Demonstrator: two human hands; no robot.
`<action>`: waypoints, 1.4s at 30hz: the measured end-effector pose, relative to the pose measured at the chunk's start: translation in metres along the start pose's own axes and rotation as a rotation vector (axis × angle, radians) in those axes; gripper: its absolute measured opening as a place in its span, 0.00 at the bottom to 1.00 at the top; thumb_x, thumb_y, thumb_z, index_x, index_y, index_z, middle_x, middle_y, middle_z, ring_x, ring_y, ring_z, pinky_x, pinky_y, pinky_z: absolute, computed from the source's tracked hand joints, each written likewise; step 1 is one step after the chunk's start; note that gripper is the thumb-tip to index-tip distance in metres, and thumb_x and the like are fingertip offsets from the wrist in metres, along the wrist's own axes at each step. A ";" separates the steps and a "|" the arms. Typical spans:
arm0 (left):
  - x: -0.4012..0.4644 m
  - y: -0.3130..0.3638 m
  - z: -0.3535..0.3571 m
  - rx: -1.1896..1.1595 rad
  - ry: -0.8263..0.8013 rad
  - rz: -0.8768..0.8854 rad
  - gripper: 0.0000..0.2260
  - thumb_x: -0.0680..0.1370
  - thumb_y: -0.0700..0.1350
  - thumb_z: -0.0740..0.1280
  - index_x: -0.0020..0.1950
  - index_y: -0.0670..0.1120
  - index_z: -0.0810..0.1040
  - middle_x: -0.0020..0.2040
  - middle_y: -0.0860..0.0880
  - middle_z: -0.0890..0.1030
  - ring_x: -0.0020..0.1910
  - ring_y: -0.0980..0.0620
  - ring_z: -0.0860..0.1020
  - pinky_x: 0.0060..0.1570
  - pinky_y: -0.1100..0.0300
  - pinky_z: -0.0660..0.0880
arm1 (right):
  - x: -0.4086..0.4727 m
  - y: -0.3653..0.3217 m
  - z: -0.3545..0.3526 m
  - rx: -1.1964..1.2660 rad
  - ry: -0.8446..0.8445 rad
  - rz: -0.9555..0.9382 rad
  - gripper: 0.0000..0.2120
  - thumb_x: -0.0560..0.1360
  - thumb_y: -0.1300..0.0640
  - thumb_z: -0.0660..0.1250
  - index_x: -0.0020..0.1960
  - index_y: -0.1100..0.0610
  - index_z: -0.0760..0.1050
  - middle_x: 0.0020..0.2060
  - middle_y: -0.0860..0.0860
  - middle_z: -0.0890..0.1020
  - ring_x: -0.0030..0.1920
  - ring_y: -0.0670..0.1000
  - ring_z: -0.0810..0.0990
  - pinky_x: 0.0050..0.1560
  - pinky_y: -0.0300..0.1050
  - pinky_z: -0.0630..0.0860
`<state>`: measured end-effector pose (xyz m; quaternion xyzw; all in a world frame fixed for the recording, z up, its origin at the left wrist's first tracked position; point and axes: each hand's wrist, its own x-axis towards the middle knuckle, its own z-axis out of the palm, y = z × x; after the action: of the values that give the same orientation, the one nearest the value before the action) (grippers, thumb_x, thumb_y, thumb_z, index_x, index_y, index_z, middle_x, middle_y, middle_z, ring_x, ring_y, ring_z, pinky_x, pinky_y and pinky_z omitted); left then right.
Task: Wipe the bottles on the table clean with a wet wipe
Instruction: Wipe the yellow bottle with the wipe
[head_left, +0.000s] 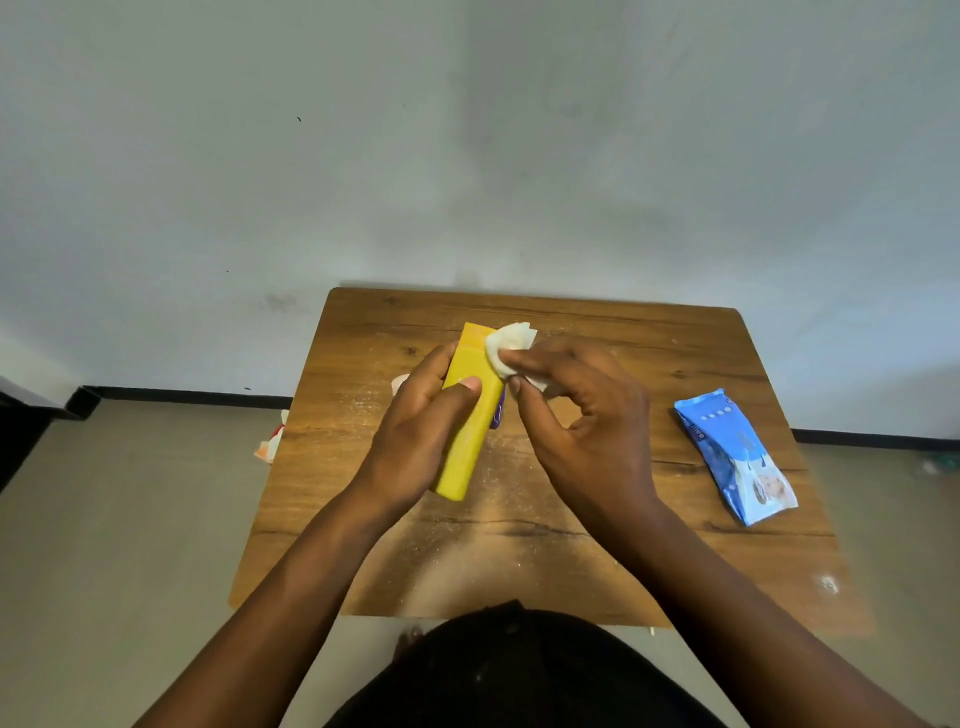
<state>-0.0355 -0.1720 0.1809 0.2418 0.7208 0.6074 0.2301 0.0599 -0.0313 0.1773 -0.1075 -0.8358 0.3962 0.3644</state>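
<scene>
Wood-grain tabletop (597, 545) fills the middle of my view, dusted with pale powdery specks, set against a grey wall. Off its left edge, down on the floor, I can see a small crumpled white and orange scrap (271, 441); what it is I cannot tell. Just inside the left part of the table a bit of something white (399, 383) peeks out behind my left hand (415, 431), mostly hidden. That hand grips the yellow bottle (470, 415) around its middle, thumb curled across the front and fingers wrapped behind, so the bottle is held tilted above the table's centre with its far end pointing away from me. A dark purple patch shows on the bottle's right side, partly hidden. Against the upper right side of the bottle sits the white wet wipe (506, 345), bunched up and touching the yellow surface. My right hand (587, 415) pinches the wipe between thumb and fingertips, the other fingers curled loosely below. Well apart to the right, a blue wipe packet (735, 454) lies flat on the table near its right edge.
</scene>
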 end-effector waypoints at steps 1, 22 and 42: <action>0.001 0.002 0.000 -0.077 0.008 -0.033 0.15 0.83 0.48 0.62 0.69 0.56 0.77 0.58 0.55 0.84 0.53 0.60 0.82 0.49 0.68 0.77 | 0.000 -0.002 0.002 0.007 -0.010 -0.009 0.13 0.77 0.68 0.75 0.60 0.57 0.86 0.52 0.51 0.85 0.53 0.46 0.83 0.49 0.38 0.80; 0.004 -0.004 -0.002 -0.548 -0.012 -0.265 0.16 0.84 0.44 0.60 0.71 0.48 0.78 0.47 0.48 0.83 0.45 0.47 0.80 0.40 0.52 0.79 | 0.031 -0.004 0.008 0.021 -0.088 0.114 0.11 0.78 0.62 0.74 0.58 0.51 0.87 0.54 0.47 0.86 0.48 0.42 0.82 0.45 0.30 0.76; 0.005 -0.018 -0.014 -0.631 -0.066 -0.293 0.20 0.81 0.46 0.63 0.72 0.41 0.74 0.49 0.44 0.79 0.42 0.49 0.79 0.38 0.53 0.77 | 0.035 -0.007 0.016 0.060 -0.148 0.193 0.12 0.77 0.64 0.74 0.55 0.51 0.88 0.51 0.46 0.86 0.46 0.44 0.81 0.42 0.30 0.75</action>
<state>-0.0500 -0.1822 0.1657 0.0723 0.5168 0.7527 0.4013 0.0252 -0.0291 0.1940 -0.1470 -0.8339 0.4613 0.2651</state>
